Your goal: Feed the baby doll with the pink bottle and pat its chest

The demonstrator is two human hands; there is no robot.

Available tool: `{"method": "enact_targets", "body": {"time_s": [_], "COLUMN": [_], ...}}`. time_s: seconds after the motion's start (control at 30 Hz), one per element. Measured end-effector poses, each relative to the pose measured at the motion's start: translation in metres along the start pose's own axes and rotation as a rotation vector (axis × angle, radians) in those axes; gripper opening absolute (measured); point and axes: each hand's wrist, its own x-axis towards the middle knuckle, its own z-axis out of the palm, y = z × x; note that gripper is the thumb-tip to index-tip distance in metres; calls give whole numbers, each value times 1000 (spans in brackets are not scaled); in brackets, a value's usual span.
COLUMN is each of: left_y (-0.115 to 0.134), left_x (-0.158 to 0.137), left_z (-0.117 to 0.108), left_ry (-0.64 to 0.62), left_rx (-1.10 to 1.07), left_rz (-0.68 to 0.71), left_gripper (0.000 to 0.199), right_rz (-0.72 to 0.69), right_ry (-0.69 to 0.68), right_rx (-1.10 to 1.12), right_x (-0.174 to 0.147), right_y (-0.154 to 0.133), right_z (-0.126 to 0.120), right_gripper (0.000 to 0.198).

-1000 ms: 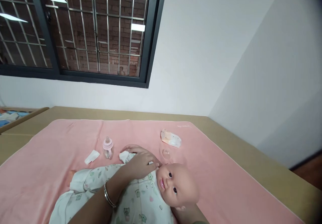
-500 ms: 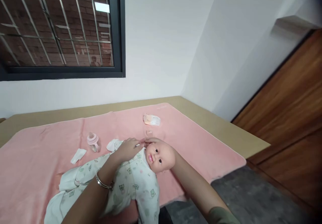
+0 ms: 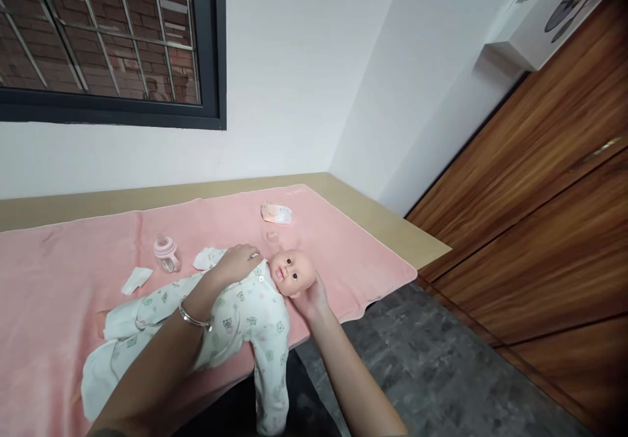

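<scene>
A baby doll [image 3: 265,303] in white sleepwear with small green animal prints lies face up across a pink blanket [image 3: 59,286]. Its bald head points right, and one sleeved arm hangs over the blanket's near edge. My left hand [image 3: 238,262], below a silver bracelet and with a ring on one finger, rests flat on the doll's chest near the collar. Under and behind the doll's head, my right hand [image 3: 313,298] cups it; some of those fingers are hidden. Beyond the left hand, the doll's other sleeve [image 3: 207,258] lies on the blanket.
A pink-topped baby bottle [image 3: 167,254] and a folded white tissue [image 3: 136,280] lie left of the doll. Past its head are a small clear pacifier-like piece [image 3: 272,235] and a small soft packet [image 3: 276,213]. Wooden cabinets [image 3: 530,227] stand right, above grey floor.
My right hand has shifted from the far side of the doll's neck to the crown end of its head. My left hand stays on the chest. The view has turned right.
</scene>
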Motion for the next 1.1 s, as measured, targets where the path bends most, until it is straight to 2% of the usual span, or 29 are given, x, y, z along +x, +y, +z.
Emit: {"method": "enact_targets", "body": {"time_s": [0.17,0.3,0.47,0.63,0.77,0.9,1.03,1.1], "left_y": [5,23,43,43,49,56,59,62], "left_x": [-3,-18,-56,-99,-122,-128,-126,-124], "left_z": [3,11,25,49,75,91,94,96], "left_ry": [44,100,162,216,342,430,483,519], "left_rx": [89,199,298,444,536,569,547,525], "left_rz": [16,27,9,-18,-43,-57,-42,-59], "left_gripper": [41,39,46,68,67,62,60,60], "right_rz": [-43,-37,1,39,33,52,55,46], "right_ry": [56,63,63,69,63,96,107,157], "right_rx": [-26,-31,-20,-18,-29,-59,-57,-51], "right_x": [9,12,15,15,13,5,-4,-5], "right_y": [1,-3,-1,-3,-4,-6,-9,-9], "right_z": [0,-5,-12,-15,-16,-13,-6,-3], "right_gripper": [50,44,44,44,45,46,42,42]}}
